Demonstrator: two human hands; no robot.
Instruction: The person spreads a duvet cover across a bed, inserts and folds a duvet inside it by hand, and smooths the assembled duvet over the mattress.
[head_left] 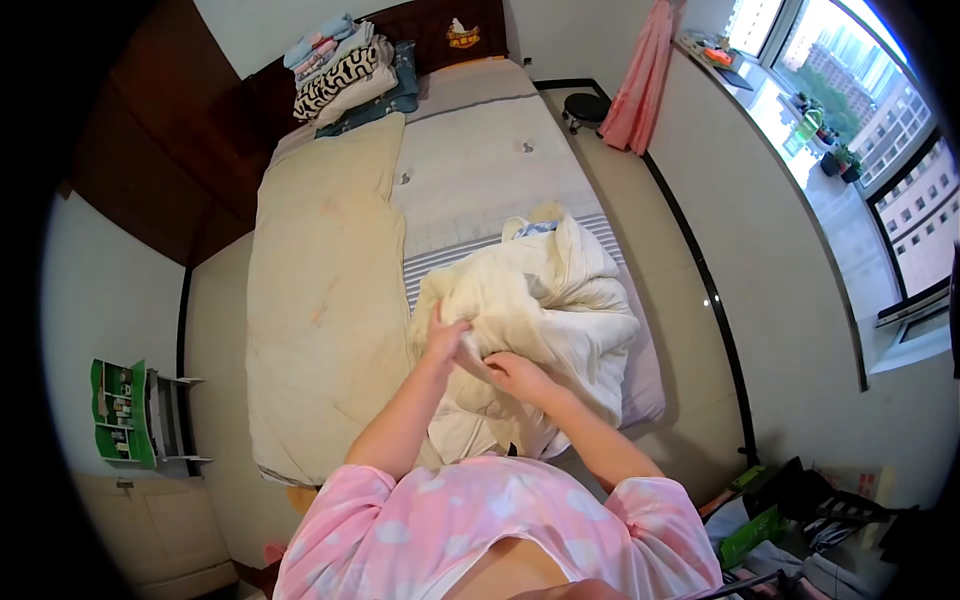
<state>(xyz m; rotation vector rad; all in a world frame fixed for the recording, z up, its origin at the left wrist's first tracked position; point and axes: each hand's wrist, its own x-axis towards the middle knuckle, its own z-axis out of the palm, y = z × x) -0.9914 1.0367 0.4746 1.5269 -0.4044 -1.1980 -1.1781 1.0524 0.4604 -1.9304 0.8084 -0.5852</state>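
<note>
A cream quilt (575,325) lies in a bunched heap on the near right part of the bed. My left hand (445,337) is closed on the quilt's left side, some of its fingers hidden in the folds. Just to the right, my right hand (517,378) pinches the quilt's near edge, fingers bent into the cloth. A blue and white patch (537,229) shows at the heap's far end. Left of the heap, a flat cream pad (325,300) with faint stains covers that side of the bed.
Folded bedding (345,80) is stacked by the dark headboard (430,35). A black stool (585,108) stands beyond the bed near a pink curtain (640,85). Potted plants (842,163) line the windowsill. Green shelves (120,412) are at left; bags (755,535) lie at lower right.
</note>
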